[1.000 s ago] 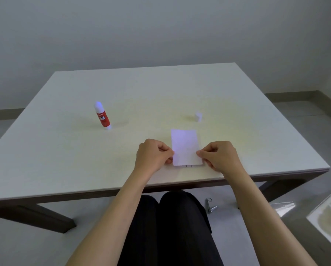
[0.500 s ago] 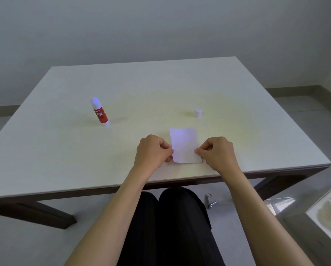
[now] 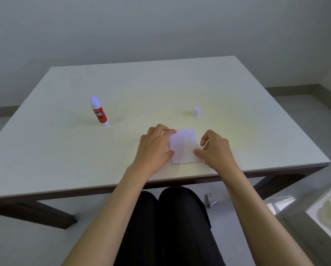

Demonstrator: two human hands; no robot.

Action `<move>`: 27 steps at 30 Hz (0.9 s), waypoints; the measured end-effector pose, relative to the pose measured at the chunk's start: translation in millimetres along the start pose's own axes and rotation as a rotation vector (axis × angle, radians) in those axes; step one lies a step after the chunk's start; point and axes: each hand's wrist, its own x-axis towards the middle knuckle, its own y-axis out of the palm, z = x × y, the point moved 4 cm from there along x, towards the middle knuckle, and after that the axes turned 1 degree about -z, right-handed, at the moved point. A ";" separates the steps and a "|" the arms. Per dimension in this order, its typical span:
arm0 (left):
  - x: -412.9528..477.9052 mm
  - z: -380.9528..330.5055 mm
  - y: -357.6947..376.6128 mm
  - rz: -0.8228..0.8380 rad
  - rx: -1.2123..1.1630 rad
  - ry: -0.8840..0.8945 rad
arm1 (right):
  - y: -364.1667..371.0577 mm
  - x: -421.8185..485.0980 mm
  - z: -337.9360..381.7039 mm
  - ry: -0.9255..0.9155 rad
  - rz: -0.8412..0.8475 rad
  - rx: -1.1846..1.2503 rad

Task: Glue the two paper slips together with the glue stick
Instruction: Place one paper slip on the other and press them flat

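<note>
A white paper slip (image 3: 184,145) lies flat near the table's front edge; a thin rim of a second slip shows under its lower edge. My left hand (image 3: 155,150) rests palm down beside it, fingers spread, fingertips on the slip's upper left corner and thumb at its left edge. My right hand (image 3: 216,149) sits at the slip's right edge, thumb pressing the lower right part, other fingers curled loosely. The red and white glue stick (image 3: 99,112) stands uncapped at the left, apart from both hands. Its white cap (image 3: 196,111) stands behind the slip.
The pale table (image 3: 65,150) has its front edge just below the slips. My dark-clothed legs are under it. A small metal tool (image 3: 209,201) lies on the floor. A white tray-like object (image 3: 327,212) is at the lower right.
Both hands have gone from pinching the slip's lower corners to pressing on it. The left hand has flattened and slid up the slip's left side. The view has tilted slightly.
</note>
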 end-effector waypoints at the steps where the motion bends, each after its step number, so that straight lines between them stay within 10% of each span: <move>1: 1.2 -0.8 2.2 0.079 0.079 0.088 | 0.1 0.5 0.6 0.000 0.007 -0.003; 5: -1.1 7.6 19.7 0.383 0.103 0.147 | 1.0 1.5 2.1 -0.001 0.027 -0.025; 22: -12.4 69.3 -2.6 0.398 0.154 0.078 | 55.3 -20.5 54.8 -0.358 -0.041 -0.649; 27: -7.7 73.5 -0.5 0.439 0.183 0.085 | 91.6 -35.7 51.5 -0.555 0.258 -0.642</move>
